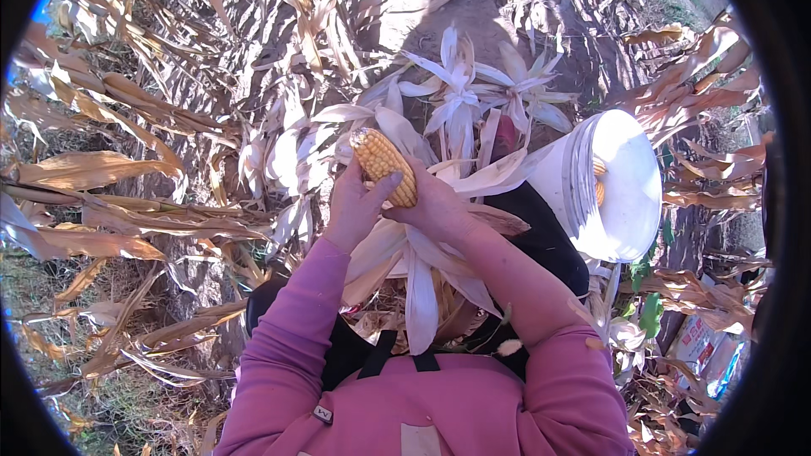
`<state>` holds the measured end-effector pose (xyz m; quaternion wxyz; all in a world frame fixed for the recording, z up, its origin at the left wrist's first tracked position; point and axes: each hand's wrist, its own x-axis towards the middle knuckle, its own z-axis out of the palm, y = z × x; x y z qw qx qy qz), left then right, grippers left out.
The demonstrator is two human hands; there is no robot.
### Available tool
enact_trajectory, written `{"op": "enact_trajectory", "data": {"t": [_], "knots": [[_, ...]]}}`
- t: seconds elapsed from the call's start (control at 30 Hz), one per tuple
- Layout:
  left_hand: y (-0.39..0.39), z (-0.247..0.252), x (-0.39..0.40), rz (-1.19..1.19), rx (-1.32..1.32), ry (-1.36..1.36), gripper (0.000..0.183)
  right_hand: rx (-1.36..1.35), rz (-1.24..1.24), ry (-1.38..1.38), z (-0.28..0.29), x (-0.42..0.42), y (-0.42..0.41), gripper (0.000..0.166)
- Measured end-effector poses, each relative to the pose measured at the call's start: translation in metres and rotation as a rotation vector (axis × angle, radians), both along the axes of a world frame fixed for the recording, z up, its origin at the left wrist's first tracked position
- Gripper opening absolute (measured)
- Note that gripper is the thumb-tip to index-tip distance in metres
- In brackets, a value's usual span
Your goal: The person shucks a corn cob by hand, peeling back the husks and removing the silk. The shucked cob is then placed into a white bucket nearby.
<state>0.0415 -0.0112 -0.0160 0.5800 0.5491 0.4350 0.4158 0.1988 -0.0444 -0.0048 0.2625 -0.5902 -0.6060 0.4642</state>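
Both my hands grip one ear of corn (384, 163), its yellow kernels bare and its tip pointing up and to the left. My left hand (358, 202) holds it from the left, with the thumb laid across the kernels. Wrapped around the lower right side is my right hand (437, 196). Pale corn husks (415, 272) spread out below the hands, over my lap; whether they still join the ear is hidden by my right hand.
At my right a white plastic bucket (567, 183) lies tilted, with husked corn ears (599, 183) inside. Peeled-back husks (456, 95) lie ahead on the soil. Dry corn stalks (139, 206) cross the left side. A printed bag (697, 345) rests at the lower right.
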Motion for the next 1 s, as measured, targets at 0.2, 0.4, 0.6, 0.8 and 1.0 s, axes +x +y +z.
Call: {"op": "enact_trajectory", "data": {"t": [0.2,0.4,0.6,0.8,1.0], "knots": [[0.006,0.032,0.005,0.04,0.27,0.565,0.036,-0.021,-0.035,0.015,-0.02,0.016,0.006,0.067],[0.01,0.022,0.0,0.039,0.339,0.484,0.026,-0.036,-0.04,-0.037,-0.017,0.014,0.006,0.065],[0.024,0.014,-0.022,0.222,-0.024,-0.245,0.024,-0.065,0.046,0.228,-0.018,0.014,0.006,0.068],[0.033,0.013,-0.056,0.317,0.047,-0.113,0.013,-0.312,0.081,0.617,-0.017,0.02,0.009,0.079],[0.024,0.012,-0.047,0.096,0.271,0.511,0.035,-0.384,0.124,0.758,-0.018,0.019,0.005,0.074]]}}
